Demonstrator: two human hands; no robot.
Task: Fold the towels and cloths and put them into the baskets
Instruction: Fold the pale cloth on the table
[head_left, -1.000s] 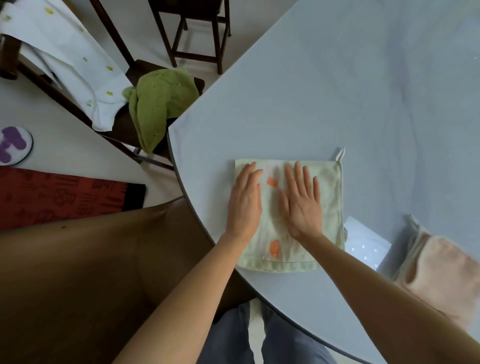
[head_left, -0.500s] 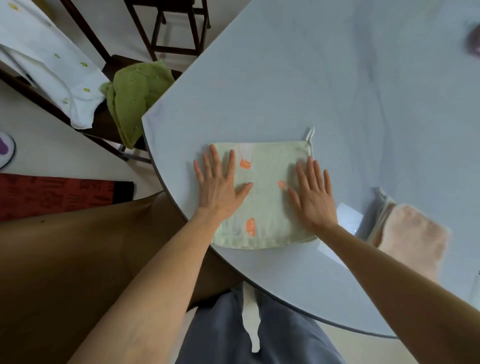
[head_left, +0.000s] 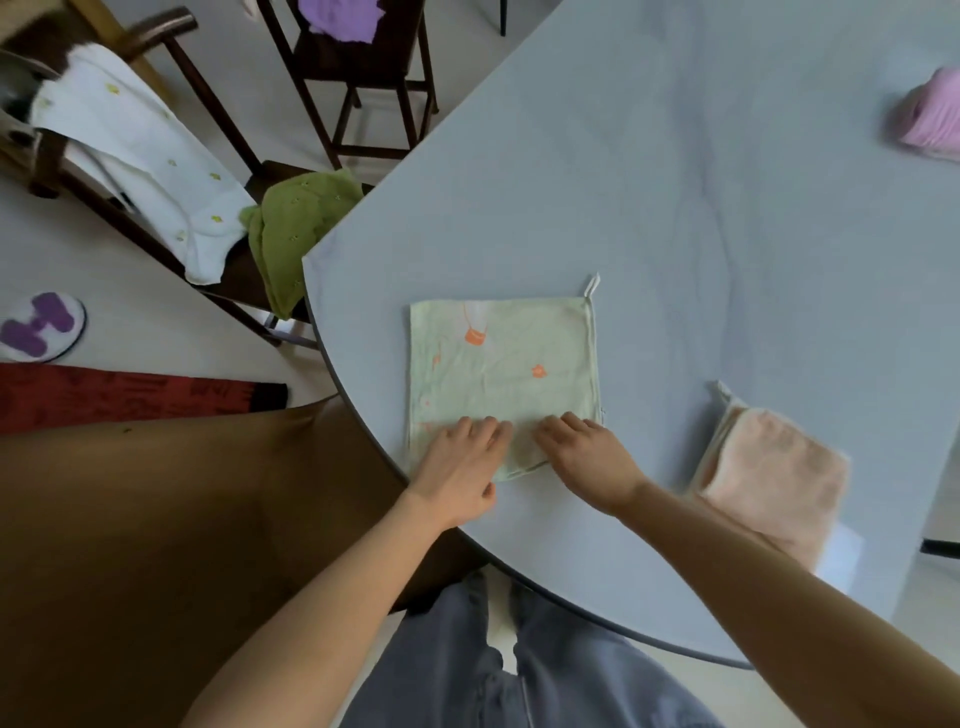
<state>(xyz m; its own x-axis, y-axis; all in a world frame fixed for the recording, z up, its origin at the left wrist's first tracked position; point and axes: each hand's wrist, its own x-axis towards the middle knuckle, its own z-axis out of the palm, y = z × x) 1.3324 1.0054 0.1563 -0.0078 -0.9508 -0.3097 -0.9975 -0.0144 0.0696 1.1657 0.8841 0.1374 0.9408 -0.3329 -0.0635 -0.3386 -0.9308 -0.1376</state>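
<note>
A pale green cloth (head_left: 504, 364) with orange prints lies folded and flat on the grey-blue round table (head_left: 675, 208), near its front edge. My left hand (head_left: 460, 467) and my right hand (head_left: 584, 452) sit side by side on the cloth's near edge, fingers curled onto the fabric, with that edge slightly lifted. A folded peach towel (head_left: 769, 478) rests on the table to the right. A pink towel (head_left: 930, 114) lies at the far right. No basket is in view.
A dark wooden chair (head_left: 228, 270) at the left holds a white cloth (head_left: 140, 161) and an olive green cloth (head_left: 296, 228). A second chair (head_left: 363, 73) carries a purple cloth (head_left: 337, 18). A brown surface (head_left: 156, 519) fills the lower left.
Both hands slid from flat on the middle and sides of the green cloth down to its near edge and curled onto it. The camera view shifted back.
</note>
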